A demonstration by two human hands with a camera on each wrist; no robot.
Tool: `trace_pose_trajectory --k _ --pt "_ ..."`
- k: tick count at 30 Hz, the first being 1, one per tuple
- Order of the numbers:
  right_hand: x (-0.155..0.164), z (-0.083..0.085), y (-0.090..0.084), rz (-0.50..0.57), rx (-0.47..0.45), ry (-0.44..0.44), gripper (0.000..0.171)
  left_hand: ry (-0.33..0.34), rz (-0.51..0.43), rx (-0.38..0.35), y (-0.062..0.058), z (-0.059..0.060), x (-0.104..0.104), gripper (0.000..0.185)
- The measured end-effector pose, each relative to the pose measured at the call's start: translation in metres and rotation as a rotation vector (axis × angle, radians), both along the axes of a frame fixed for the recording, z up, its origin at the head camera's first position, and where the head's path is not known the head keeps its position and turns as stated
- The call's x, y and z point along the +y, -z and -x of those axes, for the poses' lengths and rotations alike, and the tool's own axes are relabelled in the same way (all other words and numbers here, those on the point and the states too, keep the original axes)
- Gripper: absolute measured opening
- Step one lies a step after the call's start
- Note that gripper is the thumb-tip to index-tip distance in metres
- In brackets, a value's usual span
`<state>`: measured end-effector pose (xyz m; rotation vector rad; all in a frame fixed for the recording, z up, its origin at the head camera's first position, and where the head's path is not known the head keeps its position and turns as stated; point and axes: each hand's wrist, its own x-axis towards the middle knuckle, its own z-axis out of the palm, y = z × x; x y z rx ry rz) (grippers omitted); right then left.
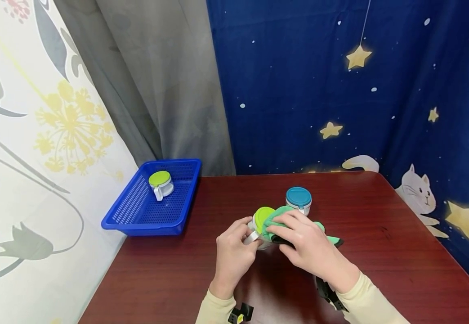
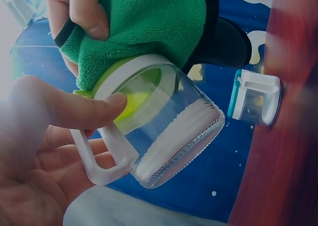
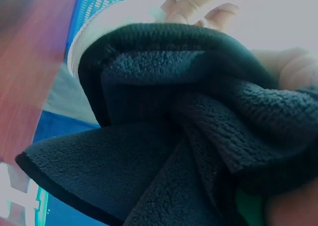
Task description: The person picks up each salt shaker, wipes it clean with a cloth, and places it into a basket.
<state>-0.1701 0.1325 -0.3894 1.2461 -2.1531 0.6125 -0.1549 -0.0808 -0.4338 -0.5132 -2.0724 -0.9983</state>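
My left hand [image 1: 236, 254] grips a clear glass jar [image 2: 171, 131] by its white handle [image 2: 107, 161], with the thumb near the rim. White powdery contents lie against the base of the tilted jar, and its lid [image 1: 261, 218] is lime green. In my right hand [image 1: 309, 243] is a cloth [image 2: 149, 25], green on one face and dark on the other, pressed over the lid's right side. The cloth's dark folds fill most of the right wrist view and hide part of the jar there. Just behind stands a similar jar with a blue lid [image 1: 299, 196].
A blue plastic basket [image 1: 194, 198] sits at the table's back left, holding another green-lidded jar [image 1: 161, 183]. The reddish-brown table [image 1: 380, 252] reaches back to grey and navy star-patterned curtains [image 1: 291, 90]. A patterned white wall [image 1: 28, 180] borders the left side.
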Motion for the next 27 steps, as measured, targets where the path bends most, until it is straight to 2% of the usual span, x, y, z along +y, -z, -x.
trace_pose_trajectory --k 4,12,19,27 --pt "0.003 0.003 0.001 -0.011 0.001 0.034 0.040 0.001 -0.007 0.004 0.001 0.001 0.000 0.035" --pt "0.015 0.020 0.011 -0.037 -0.033 0.170 0.037 0.008 -0.024 -0.008 0.001 -0.001 -0.004 0.037" --pt "0.023 0.033 0.018 -0.012 -0.012 0.187 0.037 0.014 -0.038 -0.028 0.001 -0.001 -0.004 0.036" --pt "0.024 0.036 0.018 -0.021 -0.002 0.216 0.039 0.034 -0.049 -0.048 -0.001 -0.002 -0.004 0.034"
